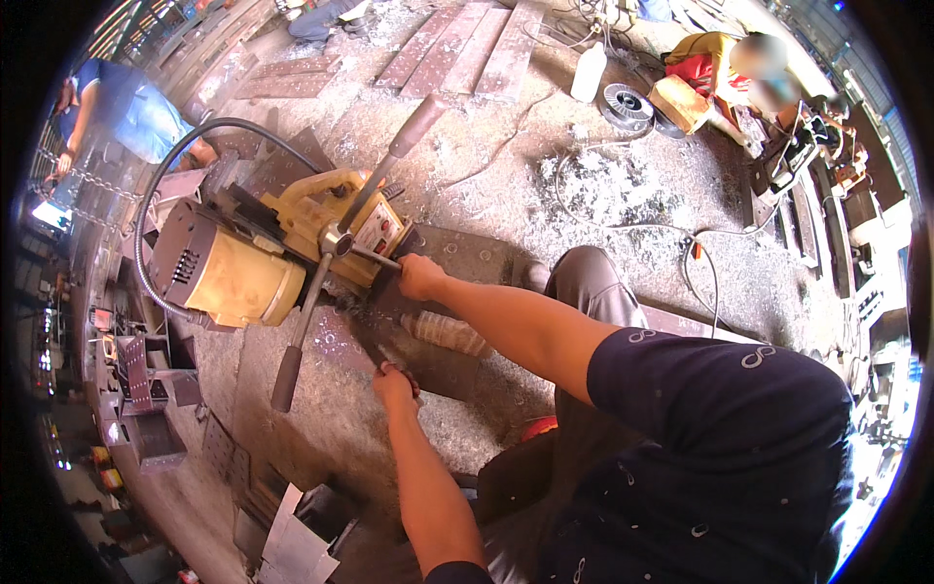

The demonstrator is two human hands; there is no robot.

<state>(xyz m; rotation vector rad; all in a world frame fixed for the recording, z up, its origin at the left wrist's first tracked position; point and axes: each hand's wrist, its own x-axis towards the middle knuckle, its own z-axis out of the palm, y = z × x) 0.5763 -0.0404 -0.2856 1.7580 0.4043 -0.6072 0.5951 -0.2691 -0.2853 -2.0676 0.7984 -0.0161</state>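
Observation:
A yellow and brown magnetic drill press (pixel 255 277) lies at a slant over the steelwork, its three-spoked feed handle (pixel 336 240) facing me. My right hand (pixel 420 278) is closed around the end of the nearest spoke. Lower down, my left hand (pixel 395 383) is closed near the edge of a dark steel plate (pixel 443 375); what its fingers hold, if anything, is hidden. Between my hands a clear plastic bottle (pixel 449 334) lies on its side on the steel. A black cable (pixel 156 185) loops around the drill's motor end.
Metal shavings (pixel 623 195) cover the floor ahead and right, with a grey cable (pixel 700 282) across it. A white jug (pixel 589 73) and a wire spool (pixel 626 105) stand farther off. People work at far left (pixel 136 112) and far right (pixel 715 73). Steel offcuts (pixel 297 545) lie near left.

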